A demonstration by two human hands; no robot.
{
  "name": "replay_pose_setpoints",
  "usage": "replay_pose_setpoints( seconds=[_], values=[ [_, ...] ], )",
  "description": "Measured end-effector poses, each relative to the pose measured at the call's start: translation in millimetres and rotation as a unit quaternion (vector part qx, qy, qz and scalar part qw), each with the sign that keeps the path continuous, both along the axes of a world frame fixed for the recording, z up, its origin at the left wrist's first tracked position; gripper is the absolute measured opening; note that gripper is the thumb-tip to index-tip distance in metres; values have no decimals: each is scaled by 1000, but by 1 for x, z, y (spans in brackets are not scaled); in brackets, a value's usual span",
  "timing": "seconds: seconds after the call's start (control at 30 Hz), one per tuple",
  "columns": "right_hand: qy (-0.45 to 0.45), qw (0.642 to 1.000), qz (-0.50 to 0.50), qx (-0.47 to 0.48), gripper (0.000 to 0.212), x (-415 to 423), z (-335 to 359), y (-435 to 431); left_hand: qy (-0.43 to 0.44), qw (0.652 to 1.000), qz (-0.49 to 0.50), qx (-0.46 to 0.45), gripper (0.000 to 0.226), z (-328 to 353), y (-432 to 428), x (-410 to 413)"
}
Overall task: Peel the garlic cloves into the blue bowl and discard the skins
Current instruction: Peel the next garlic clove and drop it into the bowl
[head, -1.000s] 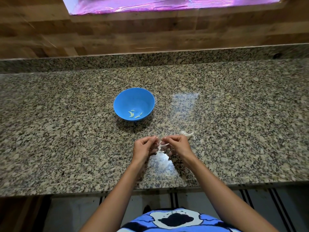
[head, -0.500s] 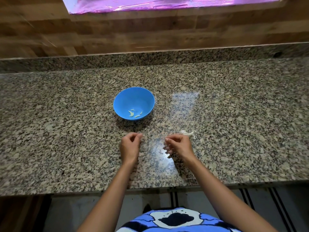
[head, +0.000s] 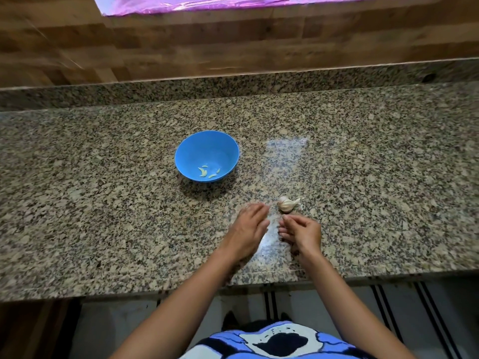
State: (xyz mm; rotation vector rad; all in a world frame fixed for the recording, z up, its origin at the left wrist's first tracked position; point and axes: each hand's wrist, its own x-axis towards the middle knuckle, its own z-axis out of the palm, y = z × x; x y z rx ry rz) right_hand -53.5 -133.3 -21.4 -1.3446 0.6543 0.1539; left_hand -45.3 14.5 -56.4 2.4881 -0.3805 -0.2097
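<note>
Granite counter (head: 103,203), blue bowl (head: 193,147), peeled cloves (head: 203,172) inside

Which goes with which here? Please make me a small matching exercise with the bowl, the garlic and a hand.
Things:
1. blue bowl
2. peeled cloves
3. garlic bulb
4. left hand

Descriptions:
A. fingers stretched out straight
B. lying at the bottom of the bowl
C. still in its skin, on the countertop just beyond the right hand
D. stands on the countertop with a few pale pieces inside

Pairs: 1-D, 2-B, 3-C, 4-A.
</note>
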Motion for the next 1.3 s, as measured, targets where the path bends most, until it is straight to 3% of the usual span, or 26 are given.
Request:
replay_pose_setpoints(
  seconds=[0.13,0.23,0.37,0.47,0.63,0.7,0.73,0.77,0.83,0.9,0.93,1.03,1.17,1.3],
  values=[
    [5,1000,-21,-2,7,-5,-1,0,-103,984,-142,35,45,1,22,-12],
    [-6,1000,-26,-2,8,-7,1,9,-210,959,-180,58,36,0,53,-30],
    [-18,1000,-20,9,8,-10,5,29,-226,950,-192,99,24,-1,73,-42],
    [-20,1000,3,-8,8,-14,2,40,-194,963,-140,127,11,8,61,-45],
    [-17,999,41,-14,12,-15,3,49,-113,976,-43,180,13,11,38,-43],
    [-17,997,69,-25,11,-13,4,56,-16,992,101,80,10,23,33,-43],
    [-18,996,87,-24,10,-13,5,62,54,976,208,-38,10,31,34,-45],
    [-20,993,111,-19,9,-14,6,71,112,928,305,-181,11,38,40,-47],
    [-38,981,189,-11,4,-17,10,102,140,768,446,-438,11,48,69,-62],
    [-70,956,286,-15,6,-27,16,145,88,610,534,-578,15,53,111,-95],
    [-78,939,335,-8,10,-38,19,170,50,551,565,-612,19,55,134,-118],
    [-54,878,474,37,18,-86,27,250,-39,441,635,-633,19,51,195,-198],
    [-14,779,626,46,6,-171,22,334,-111,298,703,-636,17,33,245,-299],
    [64,746,662,29,12,-249,2,399,-174,174,734,-633,15,11,287,-386]
  ],
)
